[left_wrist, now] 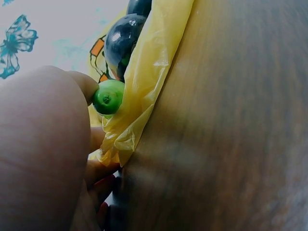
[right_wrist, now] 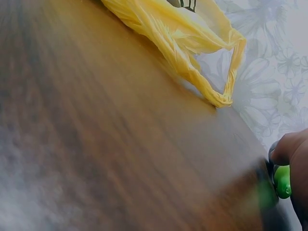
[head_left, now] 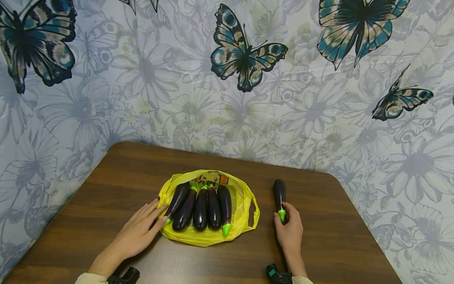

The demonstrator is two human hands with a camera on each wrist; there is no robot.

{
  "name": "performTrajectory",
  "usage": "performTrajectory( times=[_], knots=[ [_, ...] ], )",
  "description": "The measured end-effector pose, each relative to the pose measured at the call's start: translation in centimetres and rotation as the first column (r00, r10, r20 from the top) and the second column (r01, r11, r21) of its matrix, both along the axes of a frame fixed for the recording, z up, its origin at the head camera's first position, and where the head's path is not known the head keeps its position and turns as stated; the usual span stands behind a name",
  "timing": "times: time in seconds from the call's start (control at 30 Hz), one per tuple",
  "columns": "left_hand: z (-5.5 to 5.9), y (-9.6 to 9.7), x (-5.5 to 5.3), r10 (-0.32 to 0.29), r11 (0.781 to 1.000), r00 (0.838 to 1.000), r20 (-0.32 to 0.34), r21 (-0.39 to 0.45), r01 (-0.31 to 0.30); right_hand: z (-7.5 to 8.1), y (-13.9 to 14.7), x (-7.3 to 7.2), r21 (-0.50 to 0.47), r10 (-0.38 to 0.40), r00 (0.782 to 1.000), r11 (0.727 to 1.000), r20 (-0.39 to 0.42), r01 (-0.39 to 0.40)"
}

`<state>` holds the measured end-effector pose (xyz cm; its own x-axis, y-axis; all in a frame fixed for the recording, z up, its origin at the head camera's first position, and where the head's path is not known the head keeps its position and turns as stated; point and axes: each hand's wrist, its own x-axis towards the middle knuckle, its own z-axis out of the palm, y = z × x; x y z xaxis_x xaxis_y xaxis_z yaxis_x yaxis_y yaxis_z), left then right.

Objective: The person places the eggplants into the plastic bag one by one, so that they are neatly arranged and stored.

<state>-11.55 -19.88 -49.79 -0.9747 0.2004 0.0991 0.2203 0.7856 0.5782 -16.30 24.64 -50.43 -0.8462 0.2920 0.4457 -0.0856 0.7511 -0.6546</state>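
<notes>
A yellow plastic bag (head_left: pixel 244 205) lies opened out on the table, with several dark purple eggplants (head_left: pixel 200 209) side by side in it. My left hand (head_left: pixel 140 228) rests at the bag's left edge, fingers stretched along the outside. Its thumb touches the leftmost eggplant near the green stem end (left_wrist: pixel 108 97). Right of the bag, a single eggplant (head_left: pixel 279 190) lies lengthwise on the table, green end toward me. My right hand (head_left: pixel 291 228) holds it by that end, thumb and forefinger on either side of the green cap (right_wrist: pixel 283 182).
The brown wooden table (head_left: pixel 138 165) ends at a wall covering (head_left: pixel 305 130) with flowers and butterflies. A looped bag handle (head_left: pixel 254 215) sticks out toward the right hand. Black wrist devices (head_left: pixel 278 274) sit on both wrists.
</notes>
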Motion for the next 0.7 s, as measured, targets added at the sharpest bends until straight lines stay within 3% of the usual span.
performTrajectory(
  times=[0.17,0.7],
  knots=[
    [0.02,-0.02,0.02,-0.001,1.000,1.000,0.001,0.001,0.001,0.00,0.07,0.09,0.016,0.023,1.000,1.000,-0.010,-0.023],
    [-0.15,-0.04,0.02,-0.007,1.000,1.000,-0.012,0.004,0.007,-0.12,0.16,-0.05,-0.007,-0.015,1.000,1.000,-0.001,0.015]
  ],
)
